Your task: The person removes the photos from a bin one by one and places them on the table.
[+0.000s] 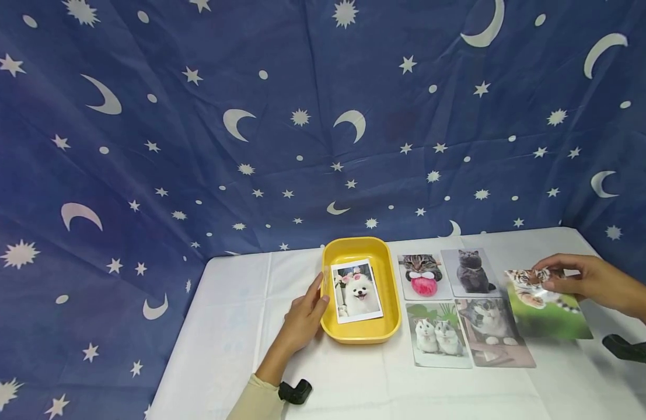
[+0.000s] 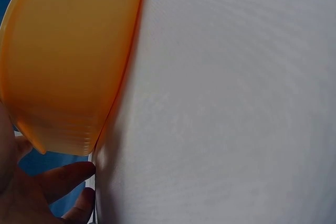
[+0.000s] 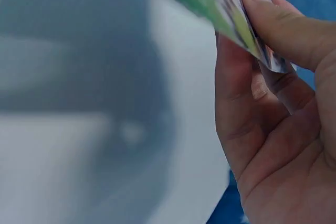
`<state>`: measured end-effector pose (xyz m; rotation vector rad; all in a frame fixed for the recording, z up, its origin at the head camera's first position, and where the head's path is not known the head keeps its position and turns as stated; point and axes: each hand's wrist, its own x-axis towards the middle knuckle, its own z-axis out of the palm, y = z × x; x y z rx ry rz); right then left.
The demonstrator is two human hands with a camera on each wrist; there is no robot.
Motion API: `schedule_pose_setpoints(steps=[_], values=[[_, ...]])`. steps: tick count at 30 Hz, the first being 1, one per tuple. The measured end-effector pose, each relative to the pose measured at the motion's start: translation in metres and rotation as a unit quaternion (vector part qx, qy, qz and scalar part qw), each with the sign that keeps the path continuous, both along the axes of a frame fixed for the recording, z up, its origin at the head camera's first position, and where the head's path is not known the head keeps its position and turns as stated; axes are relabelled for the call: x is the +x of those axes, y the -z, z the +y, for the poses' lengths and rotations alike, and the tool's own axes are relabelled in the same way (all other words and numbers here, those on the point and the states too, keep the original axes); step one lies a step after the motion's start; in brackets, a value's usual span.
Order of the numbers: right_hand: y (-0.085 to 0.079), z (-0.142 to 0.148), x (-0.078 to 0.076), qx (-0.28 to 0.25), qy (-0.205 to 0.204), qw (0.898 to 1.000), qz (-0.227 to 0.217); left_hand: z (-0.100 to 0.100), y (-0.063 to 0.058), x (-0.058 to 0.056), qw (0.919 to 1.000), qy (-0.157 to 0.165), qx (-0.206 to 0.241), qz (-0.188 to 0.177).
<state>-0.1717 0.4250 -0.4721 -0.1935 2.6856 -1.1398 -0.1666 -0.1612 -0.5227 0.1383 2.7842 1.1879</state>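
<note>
My right hand [image 1: 598, 279] pinches a photo card of a tiger cub on grass [image 1: 551, 318] between thumb and fingers. It is held above the table at the right end of the laid-out cards. The right wrist view shows the thumb on the card's face [image 3: 226, 3] and fingers behind it. At the left side of a yellow tray [image 1: 360, 338], my left hand [image 1: 304, 318] touches the rim, its fingers fairly straight. Inside the tray lies a white-bordered photo of a fluffy white dog [image 1: 358, 294]. The left wrist view shows the tray's outer wall [image 2: 68, 61] beside loosely spread fingers [image 2: 65, 179].
Right of the tray lie photo cards in two rows: a cat with a pink ball [image 1: 423, 277], a grey cat [image 1: 472, 274], two hamsters [image 1: 438, 338] and another animal picture [image 1: 495, 335]. A white cloth [image 1: 349, 385] covers the table; a blue star-and-moon curtain [image 1: 312, 146] hangs behind.
</note>
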Motion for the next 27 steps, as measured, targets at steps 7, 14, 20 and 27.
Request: schedule_pose_setpoints(steps=[7, 14, 20, 27], values=[[0.029, 0.020, 0.008, -0.001, -0.015, 1.000, -0.006, 0.000, 0.001, 0.000, 1.0000, -0.001, 0.004, -0.002], [0.050, 0.018, 0.010, 0.070, -0.013, 0.995, 0.062, -0.001, 0.000, 0.000, 1.0000, 0.003, 0.004, -0.001], [0.051, 0.011, 0.011, 0.107, -0.004, 0.990, 0.094, -0.001, -0.001, 0.000, 1.0000, 0.004, 0.005, 0.000], [0.052, 0.013, 0.007, 0.128, 0.022, 0.987, 0.099, 0.000, -0.001, 0.000, 1.0000, 0.006, 0.005, 0.002]])
